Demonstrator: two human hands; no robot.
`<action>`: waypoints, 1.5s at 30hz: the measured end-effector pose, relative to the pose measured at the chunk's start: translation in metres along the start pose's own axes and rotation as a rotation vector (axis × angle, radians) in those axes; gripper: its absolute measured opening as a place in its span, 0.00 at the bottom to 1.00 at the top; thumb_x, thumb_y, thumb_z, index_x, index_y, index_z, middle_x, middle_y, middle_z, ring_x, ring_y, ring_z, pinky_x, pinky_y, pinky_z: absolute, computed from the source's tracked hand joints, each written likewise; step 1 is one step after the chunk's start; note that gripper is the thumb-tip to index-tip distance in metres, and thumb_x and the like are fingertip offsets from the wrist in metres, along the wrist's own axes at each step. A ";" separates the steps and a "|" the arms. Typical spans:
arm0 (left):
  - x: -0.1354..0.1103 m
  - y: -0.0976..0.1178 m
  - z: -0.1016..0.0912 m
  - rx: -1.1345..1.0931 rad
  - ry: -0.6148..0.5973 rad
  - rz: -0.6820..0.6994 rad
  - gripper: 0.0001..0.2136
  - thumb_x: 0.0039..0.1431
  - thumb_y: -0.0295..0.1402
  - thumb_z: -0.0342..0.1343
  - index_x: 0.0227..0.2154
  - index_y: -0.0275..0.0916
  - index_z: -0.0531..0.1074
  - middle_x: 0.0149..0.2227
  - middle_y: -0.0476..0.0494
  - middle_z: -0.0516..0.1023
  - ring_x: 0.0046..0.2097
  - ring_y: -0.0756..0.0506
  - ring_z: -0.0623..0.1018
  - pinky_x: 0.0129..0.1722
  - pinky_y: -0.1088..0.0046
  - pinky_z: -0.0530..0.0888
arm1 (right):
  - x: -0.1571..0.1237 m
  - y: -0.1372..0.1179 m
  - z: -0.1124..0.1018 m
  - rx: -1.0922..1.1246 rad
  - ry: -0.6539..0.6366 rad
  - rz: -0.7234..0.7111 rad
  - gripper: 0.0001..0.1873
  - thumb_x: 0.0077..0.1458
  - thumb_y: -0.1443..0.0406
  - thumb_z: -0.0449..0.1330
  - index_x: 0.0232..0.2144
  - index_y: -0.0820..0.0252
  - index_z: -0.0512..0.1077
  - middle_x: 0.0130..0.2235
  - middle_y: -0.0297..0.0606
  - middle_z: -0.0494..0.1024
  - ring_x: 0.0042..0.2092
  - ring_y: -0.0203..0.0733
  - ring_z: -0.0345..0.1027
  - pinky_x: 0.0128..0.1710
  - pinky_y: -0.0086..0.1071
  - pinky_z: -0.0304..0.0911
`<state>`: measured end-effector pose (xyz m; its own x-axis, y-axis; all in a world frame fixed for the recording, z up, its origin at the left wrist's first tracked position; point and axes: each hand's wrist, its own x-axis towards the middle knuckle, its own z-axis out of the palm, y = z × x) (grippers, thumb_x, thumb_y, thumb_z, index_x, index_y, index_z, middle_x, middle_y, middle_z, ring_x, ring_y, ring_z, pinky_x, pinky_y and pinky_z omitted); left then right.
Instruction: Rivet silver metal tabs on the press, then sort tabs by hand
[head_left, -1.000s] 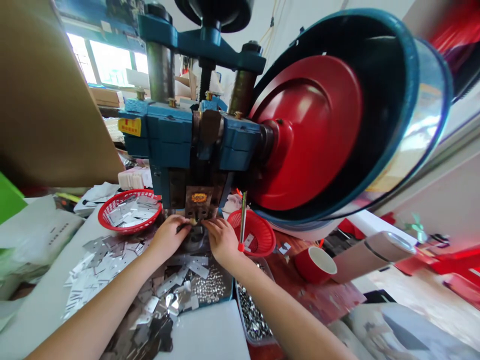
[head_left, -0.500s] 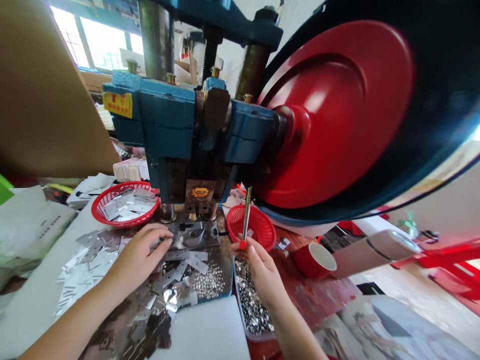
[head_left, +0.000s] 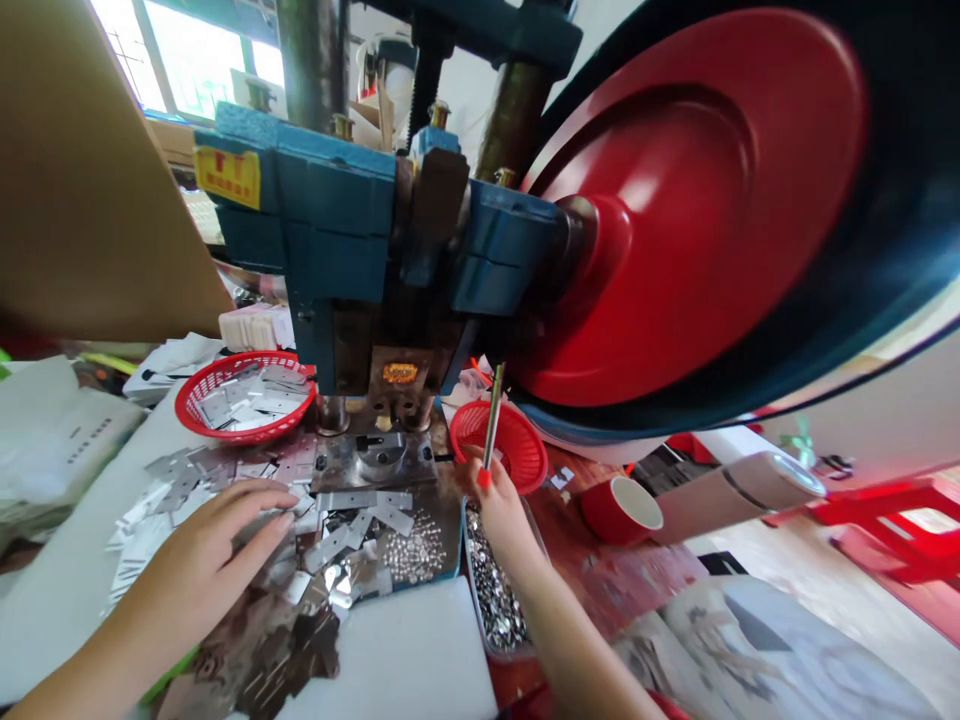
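My left hand (head_left: 214, 555) lies flat with fingers stretched out on a loose heap of small metal plates (head_left: 341, 540), left of the press die (head_left: 379, 455). My right hand (head_left: 499, 510) is at the near rim of a small red basket (head_left: 521, 455), fingers curled together; what they hold is hidden. A thin metal rod with a red tip (head_left: 491, 420) hangs just in front of that hand. The blue press (head_left: 337, 230) stands over the die, and nothing is under its punch.
A large red flywheel (head_left: 697, 200) fills the right. A red basket of plates (head_left: 196, 415) sits back left, a tray of small rivets (head_left: 491, 600) under my right wrist, a red cup (head_left: 622, 505) to the right, white foam (head_left: 405, 660) in front, cardboard (head_left: 90, 200) at left.
Both hands left the die. My left hand drew back toward me onto the plate heap. My right hand swung right to the small red basket.
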<state>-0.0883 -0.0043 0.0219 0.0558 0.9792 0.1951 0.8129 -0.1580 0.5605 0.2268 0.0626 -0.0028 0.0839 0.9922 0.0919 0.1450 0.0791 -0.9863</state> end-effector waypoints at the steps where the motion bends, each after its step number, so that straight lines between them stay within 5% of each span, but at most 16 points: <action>1: -0.001 0.000 0.000 0.020 -0.009 0.007 0.14 0.58 0.47 0.49 0.40 0.50 0.74 0.48 0.48 0.74 0.48 0.41 0.74 0.49 0.63 0.70 | 0.008 -0.003 0.009 -0.095 -0.037 -0.045 0.22 0.56 0.50 0.53 0.43 0.60 0.71 0.38 0.41 0.78 0.41 0.44 0.72 0.42 0.35 0.66; 5: -0.001 0.012 0.007 0.131 -0.052 0.054 0.14 0.58 0.45 0.48 0.36 0.48 0.76 0.43 0.45 0.76 0.44 0.41 0.75 0.46 0.62 0.70 | 0.042 -0.025 0.054 -0.535 -0.172 -0.226 0.16 0.55 0.56 0.57 0.41 0.58 0.74 0.37 0.39 0.78 0.39 0.42 0.70 0.41 0.33 0.63; 9: 0.002 0.028 0.024 0.241 -0.117 0.126 0.13 0.58 0.42 0.49 0.35 0.45 0.76 0.39 0.43 0.75 0.40 0.41 0.74 0.43 0.60 0.70 | 0.057 -0.033 0.075 -0.651 -0.204 -0.139 0.09 0.52 0.61 0.60 0.33 0.59 0.75 0.34 0.38 0.77 0.36 0.41 0.70 0.36 0.31 0.61; 14: 0.005 0.031 0.037 0.350 -0.184 0.145 0.11 0.53 0.43 0.54 0.33 0.43 0.75 0.39 0.42 0.73 0.40 0.38 0.72 0.42 0.57 0.68 | 0.053 -0.022 0.027 -0.301 0.042 -0.056 0.10 0.50 0.59 0.59 0.28 0.61 0.72 0.24 0.31 0.72 0.27 0.37 0.65 0.29 0.29 0.59; 18: 0.006 0.030 0.035 0.277 -0.221 0.110 0.08 0.52 0.41 0.55 0.29 0.44 0.74 0.37 0.44 0.73 0.39 0.40 0.72 0.41 0.60 0.68 | 0.031 -0.016 -0.014 -0.217 0.190 -0.023 0.18 0.54 0.58 0.54 0.44 0.62 0.69 0.30 0.35 0.75 0.29 0.38 0.67 0.29 0.30 0.62; 20: 0.005 0.030 0.031 0.238 -0.229 0.087 0.08 0.53 0.41 0.54 0.27 0.44 0.73 0.36 0.45 0.74 0.38 0.41 0.73 0.41 0.62 0.68 | 0.012 -0.013 -0.014 -0.272 0.113 -0.052 0.17 0.54 0.60 0.55 0.44 0.61 0.70 0.33 0.36 0.77 0.32 0.39 0.69 0.32 0.32 0.64; 24: 0.003 0.031 0.021 0.183 -0.261 -0.090 0.10 0.56 0.44 0.49 0.29 0.46 0.72 0.32 0.49 0.77 0.34 0.42 0.75 0.33 0.67 0.69 | -0.022 -0.011 0.018 -0.605 -0.449 -0.328 0.07 0.55 0.65 0.57 0.32 0.56 0.76 0.34 0.35 0.77 0.39 0.39 0.69 0.43 0.32 0.62; 26: 0.002 0.031 0.016 0.140 -0.273 -0.192 0.12 0.57 0.47 0.48 0.33 0.48 0.72 0.32 0.50 0.78 0.32 0.43 0.76 0.31 0.68 0.69 | -0.030 -0.012 0.033 -0.801 -0.575 -0.407 0.07 0.55 0.66 0.57 0.30 0.55 0.76 0.34 0.34 0.77 0.39 0.39 0.67 0.43 0.32 0.60; 38: 0.008 0.022 0.017 -0.288 -0.235 -0.411 0.23 0.55 0.52 0.48 0.49 0.48 0.71 0.43 0.47 0.79 0.44 0.40 0.77 0.49 0.61 0.69 | -0.024 -0.025 0.040 -1.121 -0.607 -0.447 0.09 0.58 0.64 0.55 0.29 0.55 0.74 0.35 0.35 0.76 0.41 0.42 0.64 0.38 0.33 0.56; 45: 0.006 0.025 0.019 -0.426 -0.226 -0.418 0.24 0.54 0.48 0.51 0.51 0.42 0.70 0.40 0.44 0.81 0.43 0.40 0.78 0.46 0.61 0.72 | -0.024 -0.026 0.042 -1.058 -0.599 -0.433 0.08 0.59 0.66 0.54 0.32 0.57 0.74 0.37 0.36 0.75 0.41 0.41 0.65 0.40 0.33 0.56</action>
<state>-0.0563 0.0004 0.0221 -0.0575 0.9643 -0.2583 0.4930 0.2524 0.8326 0.1795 0.0412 0.0152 -0.5789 0.8149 0.0277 0.7784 0.5624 -0.2788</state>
